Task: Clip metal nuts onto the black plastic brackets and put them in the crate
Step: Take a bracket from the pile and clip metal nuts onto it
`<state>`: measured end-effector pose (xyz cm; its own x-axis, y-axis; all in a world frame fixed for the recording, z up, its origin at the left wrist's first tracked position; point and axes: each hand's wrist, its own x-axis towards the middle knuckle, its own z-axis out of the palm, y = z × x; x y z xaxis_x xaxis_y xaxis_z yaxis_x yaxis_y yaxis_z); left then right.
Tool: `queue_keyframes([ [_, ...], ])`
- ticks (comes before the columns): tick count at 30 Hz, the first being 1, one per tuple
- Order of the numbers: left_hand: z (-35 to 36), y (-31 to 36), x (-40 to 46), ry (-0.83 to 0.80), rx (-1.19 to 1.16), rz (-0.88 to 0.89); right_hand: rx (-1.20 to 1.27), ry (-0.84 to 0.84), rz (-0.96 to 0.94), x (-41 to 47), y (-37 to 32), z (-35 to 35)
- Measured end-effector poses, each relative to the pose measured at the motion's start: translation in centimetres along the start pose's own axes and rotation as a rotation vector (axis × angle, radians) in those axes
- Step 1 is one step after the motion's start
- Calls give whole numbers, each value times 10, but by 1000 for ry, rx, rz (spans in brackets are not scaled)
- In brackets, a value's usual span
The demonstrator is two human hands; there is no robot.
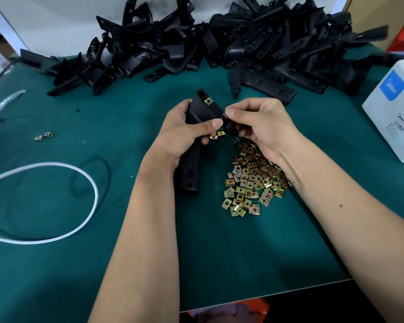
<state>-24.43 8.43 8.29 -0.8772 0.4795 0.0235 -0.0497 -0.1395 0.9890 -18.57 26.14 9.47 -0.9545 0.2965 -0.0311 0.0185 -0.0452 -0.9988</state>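
Left hand (184, 127): you grip the black bracket (197, 136), long way running 12 to 6.
Right hand (254, 122): you pinch a nut at its 3 o'clock edge.
Nut pile (250, 180): on the bench, under your right wrist.

Single view only, head-mounted wide-angle, looking forward and steeply down over the green surface (56, 206). Both forearms enter from the bottom of frame; the left hand (184, 127) and right hand (259, 122) sit near centre, close to the lens. Near edge of the surface cuts across bottom right; far edge runs along the top against a white wall (56, 19). Strong barrel distortion at the borders. No second view to overlap with.
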Motion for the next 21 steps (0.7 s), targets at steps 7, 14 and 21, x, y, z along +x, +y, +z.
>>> queue_keyframes([
  [7, 2, -2, 1, 35, 0, 30, 10, -33, -29, 1, -1, 0],
  [14, 12, 0, 3, 227, -132, 42, -243, -21, -184, 1, 9, 6],
  [21, 19, 2, 1, 237, -146, 74, -332, 35, -284, -1, 9, 8],
])
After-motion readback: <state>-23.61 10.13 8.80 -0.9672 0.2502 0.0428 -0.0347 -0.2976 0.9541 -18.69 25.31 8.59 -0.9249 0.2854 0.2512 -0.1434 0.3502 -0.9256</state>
